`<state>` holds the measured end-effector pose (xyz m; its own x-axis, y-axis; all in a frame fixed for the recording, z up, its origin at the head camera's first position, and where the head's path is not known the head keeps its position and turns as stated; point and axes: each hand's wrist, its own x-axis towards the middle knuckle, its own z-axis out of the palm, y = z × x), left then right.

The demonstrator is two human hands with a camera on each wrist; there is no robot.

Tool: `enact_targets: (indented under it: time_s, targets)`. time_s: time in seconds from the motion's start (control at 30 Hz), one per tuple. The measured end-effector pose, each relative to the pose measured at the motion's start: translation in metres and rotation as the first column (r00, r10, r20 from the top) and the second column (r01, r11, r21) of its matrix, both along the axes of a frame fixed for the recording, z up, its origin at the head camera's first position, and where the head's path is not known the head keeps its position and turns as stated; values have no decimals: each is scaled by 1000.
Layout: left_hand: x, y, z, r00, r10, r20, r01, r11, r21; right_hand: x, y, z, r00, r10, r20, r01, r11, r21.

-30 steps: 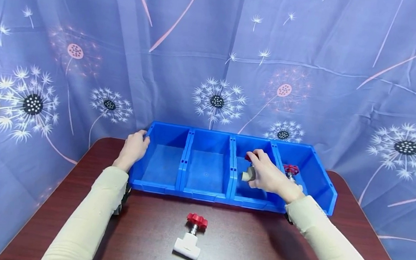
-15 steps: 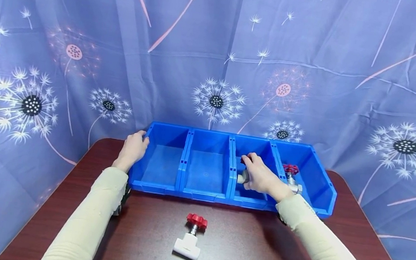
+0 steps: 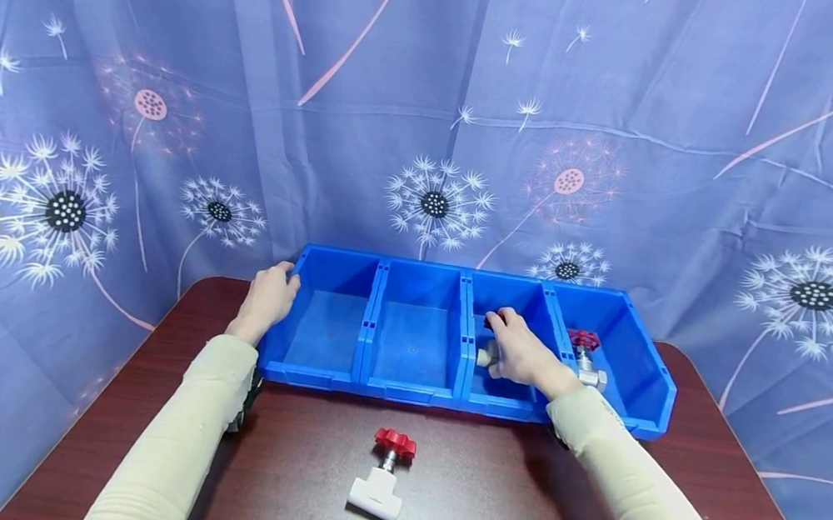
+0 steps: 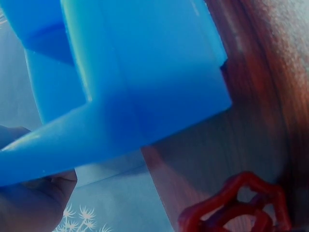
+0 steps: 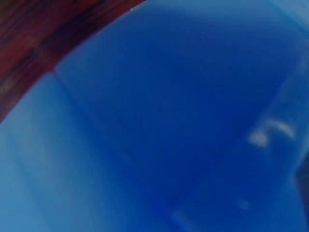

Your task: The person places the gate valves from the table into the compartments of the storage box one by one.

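A row of blue storage bins (image 3: 407, 391) stands at the back of the table. My left hand (image 3: 267, 300) grips the upper edge of its left side wall; in the left wrist view fingers show on both sides of the blue wall (image 4: 159, 72). My right hand (image 3: 524, 352) reaches into the third compartment from the left and holds a valve (image 3: 486, 355) with a pale pipe end and a red handle, mostly hidden by the fingers. The right wrist view shows only blurred blue bin walls (image 5: 159, 106).
In the rightmost compartment is a metal valve (image 3: 587, 370) with a red handwheel. A white tee-shaped valve (image 3: 376, 495) with a red handle lies on the table in front of the bins. A red handwheel (image 4: 236, 205) shows low in the left wrist view. A patterned curtain (image 3: 431, 111) hangs behind.
My right hand has moved left and slightly down within the third compartment with the valve, uncovering more of the metal valve at right. My left hand has stayed put.
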<state>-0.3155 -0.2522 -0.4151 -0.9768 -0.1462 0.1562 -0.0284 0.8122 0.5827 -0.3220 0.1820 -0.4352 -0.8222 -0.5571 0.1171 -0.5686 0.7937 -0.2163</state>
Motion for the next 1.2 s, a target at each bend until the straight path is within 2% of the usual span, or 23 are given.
enact_targets:
  time_s: [0.4, 0.63, 0.9, 1.2]
  targets:
    - [-1, 1, -1, 1000, -8, 4, 8, 1000, -4, -1, 0, -3, 1000, -16, 25, 15, 1000, 26]
    - [1, 0, 0, 1000, -15, 6, 15, 1000, 8, -7, -1, 8, 1000, -20, -20, 21, 1000, 3]
    - [1, -1, 0, 999, -26, 19, 25, 999, 22, -11, -2, 9, 995, -65, 71, 63, 998, 21]
    - [0, -1, -1, 1000, -11, 13, 11, 1000, 20, -8, -1, 6, 994, -59, 97, 60, 998, -4]
